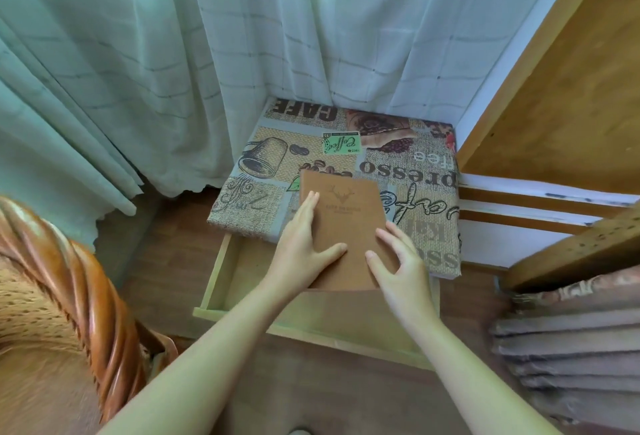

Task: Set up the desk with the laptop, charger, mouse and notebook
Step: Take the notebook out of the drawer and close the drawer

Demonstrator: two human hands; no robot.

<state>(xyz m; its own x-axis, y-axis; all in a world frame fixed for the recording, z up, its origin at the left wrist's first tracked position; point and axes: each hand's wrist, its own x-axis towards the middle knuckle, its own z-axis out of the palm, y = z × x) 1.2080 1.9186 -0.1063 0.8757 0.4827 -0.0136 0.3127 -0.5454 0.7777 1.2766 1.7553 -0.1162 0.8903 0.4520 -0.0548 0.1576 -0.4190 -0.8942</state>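
Left hand's [304, 237] straight fingers press the brown notebook [346, 223]; right hand's [401, 264] spread fingers grip its corner, over the open drawer [216, 278].

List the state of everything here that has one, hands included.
Pale wooden drawer: pulled open.
Brown leather-look notebook with deer emblem: closed, partly over the drawer.
White sheer curtain: drawn closed.
Left hand: flat on the cover.
Right hand: bent fingers on the cover; grip unclear.

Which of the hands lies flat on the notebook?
The left hand, fingers straight on the notebook; the right hand curls its fingers at the edge.
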